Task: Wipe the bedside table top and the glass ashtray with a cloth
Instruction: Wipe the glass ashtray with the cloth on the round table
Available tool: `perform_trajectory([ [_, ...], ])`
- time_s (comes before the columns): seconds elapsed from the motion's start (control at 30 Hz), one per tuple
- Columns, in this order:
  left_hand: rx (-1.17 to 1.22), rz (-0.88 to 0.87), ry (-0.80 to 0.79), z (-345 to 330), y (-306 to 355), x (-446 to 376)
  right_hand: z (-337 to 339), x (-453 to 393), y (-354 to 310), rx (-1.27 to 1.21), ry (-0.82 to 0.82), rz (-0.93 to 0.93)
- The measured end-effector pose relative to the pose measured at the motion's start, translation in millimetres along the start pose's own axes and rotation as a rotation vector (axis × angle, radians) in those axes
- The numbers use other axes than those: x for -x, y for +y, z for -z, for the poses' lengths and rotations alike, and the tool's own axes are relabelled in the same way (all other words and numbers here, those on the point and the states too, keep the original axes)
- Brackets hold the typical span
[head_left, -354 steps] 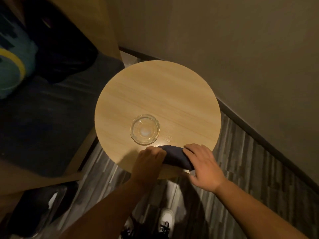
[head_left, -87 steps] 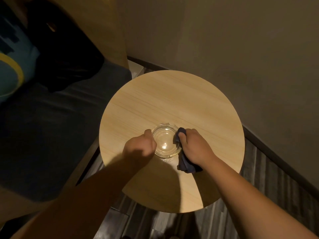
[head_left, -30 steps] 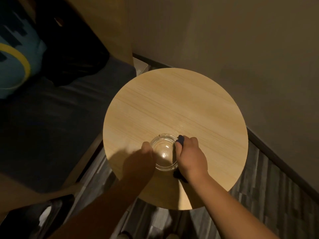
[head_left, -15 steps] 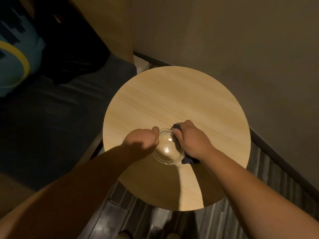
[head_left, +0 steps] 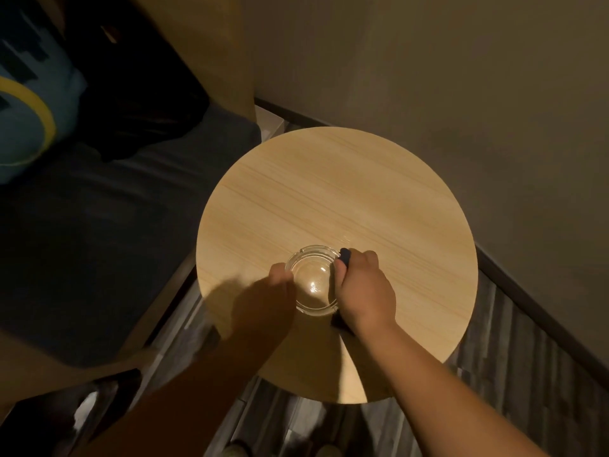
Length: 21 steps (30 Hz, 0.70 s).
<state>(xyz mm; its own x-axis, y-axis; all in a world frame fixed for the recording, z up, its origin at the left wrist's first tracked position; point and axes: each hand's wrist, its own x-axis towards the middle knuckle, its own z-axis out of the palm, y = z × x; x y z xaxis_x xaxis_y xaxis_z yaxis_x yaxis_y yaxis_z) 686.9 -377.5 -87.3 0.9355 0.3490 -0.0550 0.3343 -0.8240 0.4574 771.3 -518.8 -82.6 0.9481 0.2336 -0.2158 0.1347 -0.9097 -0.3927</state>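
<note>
Compared with half a second back: left hand (head_left: pixel 263 301) dropped lower and now sits mostly in shadow, thumb tip at the near-left rim of the glass ashtray (head_left: pixel 313 280) instead of a fist up beside it. Right hand (head_left: pixel 364 291) shifted a bit too, pushed in along the right rim. Ashtray barely moved, same spot on the near-centre part of the bedside table top (head_left: pixel 329 199). Camera angle tilted slightly, so more floor shows at the bottom.

Right hand closed around the dark blue cloth (head_left: pixel 344 255), fingers curled, pressing it against the ashtray's right side. One end of the cloth pokes out past the knuckles, the other peeks out under the wrist. Left hand bracing the ashtray from the left; can't tell how tightly, too dark and a little blurred.

Ashtray: thick clear glass, round, stepped rings inside, small bright glint in the bowl. Table top: round, pale wood-grain laminate, smooth, faint sheen just beyond the cloth. Dark grey upholstered cushion (head_left: pixel 108 232) to the left, matte. Striped grey plank floor (head_left: pixel 527 341) on the right, plain beige wall (head_left: pixel 428 77) behind.
</note>
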Motion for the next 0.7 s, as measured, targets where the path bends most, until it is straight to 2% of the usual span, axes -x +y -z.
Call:
perform_trajectory([
  [0.07, -0.031, -0.042, 0.027, 1, -1, -8, 1, 0, 1, -0.01, -0.002, 0.019],
  [0.17, -0.131, -0.23, 0.04, 6, -6, -19, 7, -4, 4, -0.046, -0.051, 0.07],
  [0.33, -0.357, -0.292, -0.147, 17, -11, -41, 22, -28, 4, -0.019, -0.168, 0.267],
  [0.43, -0.287, -0.343, -0.436, 18, -19, -73, 27, -40, -4, 0.062, -0.258, 0.42],
  [0.5, -0.323, -0.467, -0.469, 22, -18, -85, 26, -41, -7, 0.092, -0.279, 0.484],
  [0.57, -0.331, -0.537, -0.445, 27, -18, -90, 23, -35, -9, 0.086, -0.241, 0.451],
  [0.63, -0.26, -0.469, -0.449, 28, -21, -87, 15, -24, -11, 0.085, -0.153, 0.353],
  [0.7, -0.119, -0.258, -0.373, 26, -23, -68, 7, -13, -13, 0.069, -0.066, 0.208],
])
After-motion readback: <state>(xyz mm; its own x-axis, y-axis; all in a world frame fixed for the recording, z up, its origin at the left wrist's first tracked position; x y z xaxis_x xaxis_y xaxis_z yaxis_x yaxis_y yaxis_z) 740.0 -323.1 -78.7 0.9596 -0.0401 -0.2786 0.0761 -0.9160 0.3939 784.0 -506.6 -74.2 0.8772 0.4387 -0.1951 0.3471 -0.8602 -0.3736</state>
